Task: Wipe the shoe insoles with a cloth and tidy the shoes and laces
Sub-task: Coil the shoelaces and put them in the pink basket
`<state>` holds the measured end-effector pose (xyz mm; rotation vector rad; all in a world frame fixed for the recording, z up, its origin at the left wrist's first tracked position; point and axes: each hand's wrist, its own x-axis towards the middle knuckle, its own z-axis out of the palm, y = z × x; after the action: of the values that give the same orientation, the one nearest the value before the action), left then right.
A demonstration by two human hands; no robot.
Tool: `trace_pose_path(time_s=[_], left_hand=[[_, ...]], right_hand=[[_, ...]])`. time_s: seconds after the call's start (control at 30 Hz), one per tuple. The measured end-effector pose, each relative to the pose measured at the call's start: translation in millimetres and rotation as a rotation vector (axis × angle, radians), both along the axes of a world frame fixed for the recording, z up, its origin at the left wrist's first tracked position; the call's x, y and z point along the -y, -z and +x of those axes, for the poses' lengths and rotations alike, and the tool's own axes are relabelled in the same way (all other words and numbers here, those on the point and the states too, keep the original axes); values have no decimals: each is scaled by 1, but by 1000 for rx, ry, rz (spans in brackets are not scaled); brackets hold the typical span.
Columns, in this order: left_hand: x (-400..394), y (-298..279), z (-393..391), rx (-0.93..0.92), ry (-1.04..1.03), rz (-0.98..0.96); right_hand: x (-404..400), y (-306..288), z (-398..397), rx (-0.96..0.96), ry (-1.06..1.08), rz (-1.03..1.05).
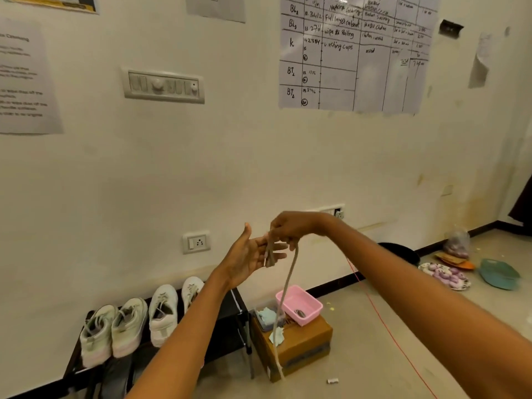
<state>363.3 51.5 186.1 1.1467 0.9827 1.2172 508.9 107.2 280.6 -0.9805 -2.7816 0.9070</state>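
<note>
Both arms are raised in front of the wall, above everything else. The left hand is flat, palm up, fingers straight, with a lace wound around them. The right hand pinches that lace just above the left fingertips, and the loose end hangs straight down in front of the box, its tip near the box's lower front edge.

Four pale shoes stand in a row on a dark rack against the wall, heels outward, the first two touching, the others just apart. The rack's right end sits close to the box, with only a narrow gap of floor between them.

On the box: one pink tray tilted over the back corner, and one clear tub holding a light-blue cloth. A second scrap of cloth lies at the box's top front edge.

To the right the floor opens wide, crossed by one red cord. Plates lie by the far skirting.
</note>
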Motion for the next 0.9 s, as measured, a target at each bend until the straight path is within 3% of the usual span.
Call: trace_pose_path(time_s=[0.13,0.23,0.33,0.47,0.63,0.77,0.9], left_hand=[[6,-3,5,62,101,17],[5,-7,4,226,131,66],[0,-8,2,347,72,84],[-7,2,2,360,-91,56],[-8,16,0,146,-200,50],[-1,20,3,-130,-40,40],[2,13,8,-102,65,44]], right_hand=[[-10,3,7,-168,130,33],[-12,26,13,-265,195,22],[-8,57,13,-143,181,-66],[2,78,6,-17,152,-185],[10,63,3,155,-13,-83],[7,31,-2,6,-40,63],[-3,19,-3,-164,95,117]])
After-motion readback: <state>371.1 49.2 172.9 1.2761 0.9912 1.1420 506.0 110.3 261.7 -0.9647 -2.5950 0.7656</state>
